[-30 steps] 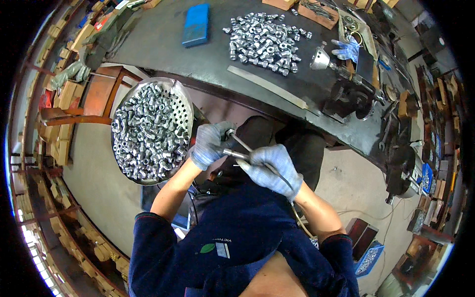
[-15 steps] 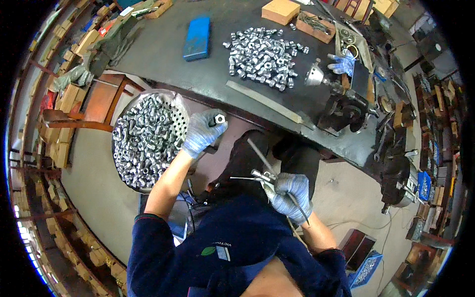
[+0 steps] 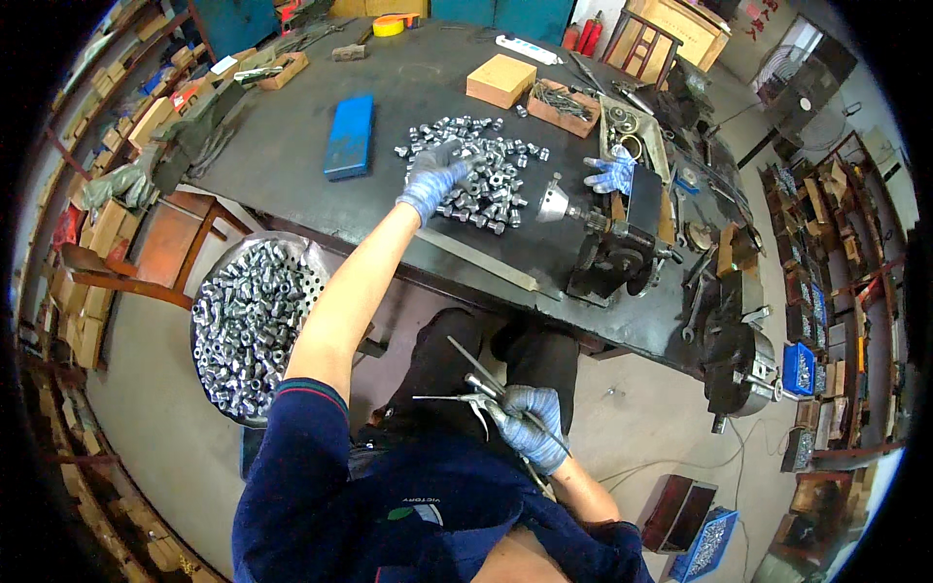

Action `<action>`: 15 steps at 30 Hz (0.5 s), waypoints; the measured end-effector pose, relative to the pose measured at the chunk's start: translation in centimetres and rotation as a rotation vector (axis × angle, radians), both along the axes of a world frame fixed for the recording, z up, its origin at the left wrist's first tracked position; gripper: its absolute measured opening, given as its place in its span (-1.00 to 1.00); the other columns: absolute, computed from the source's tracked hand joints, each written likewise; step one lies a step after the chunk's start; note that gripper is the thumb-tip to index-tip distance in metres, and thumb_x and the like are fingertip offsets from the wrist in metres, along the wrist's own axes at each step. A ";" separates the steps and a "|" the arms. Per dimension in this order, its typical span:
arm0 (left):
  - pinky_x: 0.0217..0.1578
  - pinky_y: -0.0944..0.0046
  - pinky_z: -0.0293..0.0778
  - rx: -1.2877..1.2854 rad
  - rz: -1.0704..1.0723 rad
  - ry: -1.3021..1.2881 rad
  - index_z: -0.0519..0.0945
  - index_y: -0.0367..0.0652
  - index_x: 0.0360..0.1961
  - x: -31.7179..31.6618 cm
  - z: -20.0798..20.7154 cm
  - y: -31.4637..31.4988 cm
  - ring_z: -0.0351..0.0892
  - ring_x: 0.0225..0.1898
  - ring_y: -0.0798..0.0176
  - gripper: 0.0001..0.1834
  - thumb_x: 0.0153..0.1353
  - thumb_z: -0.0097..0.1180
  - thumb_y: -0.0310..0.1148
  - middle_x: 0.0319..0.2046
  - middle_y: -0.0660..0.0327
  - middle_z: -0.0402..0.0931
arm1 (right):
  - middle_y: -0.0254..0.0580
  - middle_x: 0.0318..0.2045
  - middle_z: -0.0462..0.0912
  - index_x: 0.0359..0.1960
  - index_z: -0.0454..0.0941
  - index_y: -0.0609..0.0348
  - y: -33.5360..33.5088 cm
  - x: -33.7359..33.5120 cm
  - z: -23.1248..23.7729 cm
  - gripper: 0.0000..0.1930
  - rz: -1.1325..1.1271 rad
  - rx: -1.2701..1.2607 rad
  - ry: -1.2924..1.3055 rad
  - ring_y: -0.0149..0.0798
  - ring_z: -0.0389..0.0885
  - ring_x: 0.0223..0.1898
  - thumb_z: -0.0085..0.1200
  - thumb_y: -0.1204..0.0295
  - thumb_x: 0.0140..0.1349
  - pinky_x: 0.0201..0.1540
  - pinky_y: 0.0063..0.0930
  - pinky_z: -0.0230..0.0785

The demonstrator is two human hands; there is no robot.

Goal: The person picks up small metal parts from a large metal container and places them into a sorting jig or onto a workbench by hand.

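We cannot tell the left hand's [image 3: 434,183] grip at the hex-fittings pile [image 3: 497,187]; the right hand [image 3: 533,422], clasping a rod [image 3: 473,360], belongs clear.

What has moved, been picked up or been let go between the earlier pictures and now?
The left hand, earlier holding a hexagonal fitting beside the perforated pan, has moved forward and right to the pile of metal fittings on the bench; whether it has released its fitting is unclear. The right hand still grips the metal rod. The blue box stayed put.
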State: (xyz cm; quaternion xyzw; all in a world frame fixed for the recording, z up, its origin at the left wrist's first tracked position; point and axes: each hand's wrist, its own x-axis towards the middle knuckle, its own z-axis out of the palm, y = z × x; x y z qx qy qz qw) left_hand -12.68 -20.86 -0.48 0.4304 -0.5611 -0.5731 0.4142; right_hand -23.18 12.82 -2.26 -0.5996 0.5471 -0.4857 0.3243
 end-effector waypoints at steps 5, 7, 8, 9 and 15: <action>-0.32 0.39 0.48 -0.203 -0.171 -0.119 0.45 -0.32 0.04 4.8 0.4 0.5 0.54 -0.37 0.41 -0.57 0.11 0.16 -0.47 -0.22 0.15 0.56 | -0.23 -0.79 0.35 -0.78 0.34 0.10 0.2 0.0 -1.3 -0.69 0.001 -0.003 -0.062 -0.36 0.34 -0.74 0.27 0.54 -0.05 -0.60 -0.51 0.27; -0.30 0.33 0.48 -0.280 -0.283 -0.365 0.49 -0.25 0.01 9.7 -0.6 1.6 0.59 -0.34 0.31 -0.58 0.09 0.18 -0.41 -0.28 0.15 0.59 | -0.19 -0.79 0.35 -0.79 0.32 0.11 0.2 0.3 -0.8 -0.68 0.001 0.020 -0.092 -0.30 0.33 -0.75 0.25 0.56 -0.07 -0.61 -0.50 0.23; -0.23 0.20 0.49 -0.458 -0.295 -0.569 0.53 -0.20 -0.04 12.3 -0.1 3.4 0.60 -0.27 0.13 -0.60 0.05 0.17 -0.35 -0.27 0.08 0.60 | -0.18 -0.79 0.34 -0.79 0.33 0.11 0.2 0.1 -0.6 -0.69 0.022 0.006 -0.015 -0.29 0.32 -0.75 0.25 0.56 -0.08 -0.62 -0.49 0.21; -0.21 0.18 0.49 -0.507 -0.331 -0.782 0.50 -0.21 -0.01 15.2 0.0 4.8 0.60 -0.26 0.11 -0.56 0.05 0.17 -0.30 -0.26 0.05 0.59 | -0.18 -0.79 0.33 -0.79 0.34 0.12 0.1 0.4 -0.3 -0.70 0.015 0.024 -0.059 -0.28 0.31 -0.76 0.25 0.56 -0.09 -0.63 -0.49 0.19; -0.18 0.04 0.45 -0.287 -0.509 -1.465 0.54 -0.13 -0.10 27.1 0.7 14.1 0.56 -0.24 -0.08 -0.57 0.02 0.08 -0.15 -0.30 -0.04 0.56 | -0.17 -0.79 0.31 -0.78 0.34 0.16 -0.7 1.4 -1.0 -0.70 0.089 0.035 -0.115 -0.28 0.29 -0.75 0.24 0.56 -0.07 -0.62 -0.50 0.16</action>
